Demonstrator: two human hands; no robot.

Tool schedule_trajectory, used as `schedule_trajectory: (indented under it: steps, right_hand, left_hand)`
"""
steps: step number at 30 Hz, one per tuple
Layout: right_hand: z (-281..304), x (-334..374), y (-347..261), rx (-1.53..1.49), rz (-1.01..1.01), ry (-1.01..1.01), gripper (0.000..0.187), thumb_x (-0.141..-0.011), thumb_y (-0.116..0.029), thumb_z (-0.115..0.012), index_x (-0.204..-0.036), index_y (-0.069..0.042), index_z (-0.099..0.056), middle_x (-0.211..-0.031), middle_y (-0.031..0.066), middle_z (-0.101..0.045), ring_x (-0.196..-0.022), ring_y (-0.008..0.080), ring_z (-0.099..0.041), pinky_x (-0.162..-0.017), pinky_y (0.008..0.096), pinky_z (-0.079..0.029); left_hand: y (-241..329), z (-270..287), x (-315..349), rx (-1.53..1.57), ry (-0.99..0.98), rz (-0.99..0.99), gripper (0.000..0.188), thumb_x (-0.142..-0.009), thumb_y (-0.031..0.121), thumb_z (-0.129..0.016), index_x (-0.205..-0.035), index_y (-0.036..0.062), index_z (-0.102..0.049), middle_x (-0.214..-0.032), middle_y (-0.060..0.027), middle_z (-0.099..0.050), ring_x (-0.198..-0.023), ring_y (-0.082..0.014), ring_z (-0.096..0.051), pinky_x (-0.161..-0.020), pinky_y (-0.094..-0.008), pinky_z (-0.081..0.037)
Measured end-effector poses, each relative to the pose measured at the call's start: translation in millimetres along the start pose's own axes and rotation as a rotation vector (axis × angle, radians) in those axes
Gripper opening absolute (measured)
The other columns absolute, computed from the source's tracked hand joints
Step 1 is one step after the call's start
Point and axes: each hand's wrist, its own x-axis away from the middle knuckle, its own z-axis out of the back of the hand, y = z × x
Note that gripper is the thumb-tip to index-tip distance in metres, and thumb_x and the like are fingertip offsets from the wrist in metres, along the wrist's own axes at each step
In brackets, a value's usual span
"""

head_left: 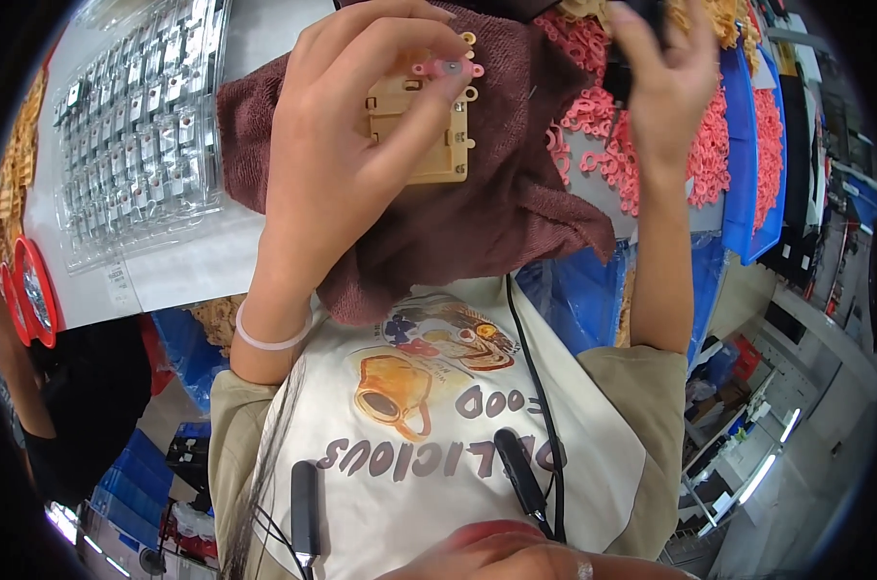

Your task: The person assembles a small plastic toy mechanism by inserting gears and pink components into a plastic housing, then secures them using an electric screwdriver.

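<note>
Pinching a small pink plastic part point(447, 69) with ringed ends between thumb and index finger, the left hand point(340, 126) reaches across a shallow beige plastic housing point(445, 145), roughly rectangular with little lugs along its side. I see the part over the housing's upper right area; whether the two touch, I cannot tell from where I sit. The housing lies on a crumpled maroon terry cloth point(516, 164), which spreads over a white tabletop point(192, 275) in front of the person. Well apart from it, the right hand point(665, 92) is above a loose heap of pink ringed plastic pieces point(593, 116), blurred, with its fingers around or beside a dark object point(643, 39); I cannot tell whether it grips that. To my right, a long blue plastic bin point(741, 145) holds more pink pieces. On the left I have a clear plastic tray point(210, 106) with rows of small metallic parts, and below it, near the tabletop's corner, a round red-rimmed dish point(51, 300). A thin pale band point(264, 345) circles the left forearm.
</note>
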Motion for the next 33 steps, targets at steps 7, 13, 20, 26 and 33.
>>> schedule_trajectory:
  steps: [7,13,20,26,33]
  right_hand:
    - [57,-70,-61,-0.161,0.317,0.270,0.023,-0.081,-0.018,-0.057,-0.088,0.003,-0.056,-0.077,0.0125,-0.058,-0.067,0.0220,-0.056,-0.070,0.0400,-0.051]
    - [41,-95,-48,-0.186,0.326,0.202,0.022,-0.080,-0.018,-0.056,-0.087,0.003,-0.055,-0.077,0.0121,-0.057,-0.067,0.0215,-0.055,-0.070,0.0396,-0.050]
    - [-34,-83,-49,-0.183,0.327,0.101,0.022,-0.080,-0.018,-0.056,-0.086,0.002,-0.055,-0.076,0.0115,-0.056,-0.066,0.0210,-0.054,-0.069,0.0391,-0.049]
    - [-62,-73,-52,-0.190,0.321,0.027,0.021,-0.080,-0.019,-0.055,-0.086,0.002,-0.055,-0.076,0.0109,-0.055,-0.066,0.0205,-0.053,-0.068,0.0386,-0.048]
    - [-35,-97,-46,-0.205,0.324,-0.035,0.021,-0.080,-0.019,-0.055,-0.085,0.001,-0.054,-0.075,0.0103,-0.054,-0.065,0.0199,-0.052,-0.067,0.0380,-0.047]
  left_hand:
    - [6,0,-3,-0.043,-0.009,0.005,0.017,-0.081,0.003,-0.069,-0.098,0.0017,-0.068,-0.112,-0.0116,-0.065,-0.103,-0.0239,-0.062,-0.090,-0.0327,-0.046]
    - [-2,-4,1,-0.010,0.041,0.020,0.018,-0.079,0.002,-0.070,-0.097,0.0031,-0.068,-0.112,-0.0095,-0.065,-0.104,-0.0247,-0.060,-0.091,-0.0343,-0.045]
    - [-6,-9,2,0.021,0.098,0.016,0.025,-0.070,0.002,-0.070,-0.094,0.0061,-0.068,-0.110,-0.0078,-0.065,-0.108,-0.0299,-0.058,-0.094,-0.0388,-0.043]
    - [-4,-10,2,0.033,0.111,0.041,0.025,-0.069,0.003,-0.071,-0.094,0.0073,-0.068,-0.109,-0.0077,-0.065,-0.108,-0.0310,-0.058,-0.094,-0.0400,-0.045]
    - [-4,-10,3,0.044,0.127,0.064,0.027,-0.069,0.003,-0.075,-0.095,0.0077,-0.069,-0.109,-0.0075,-0.065,-0.108,-0.0311,-0.058,-0.094,-0.0398,-0.047]
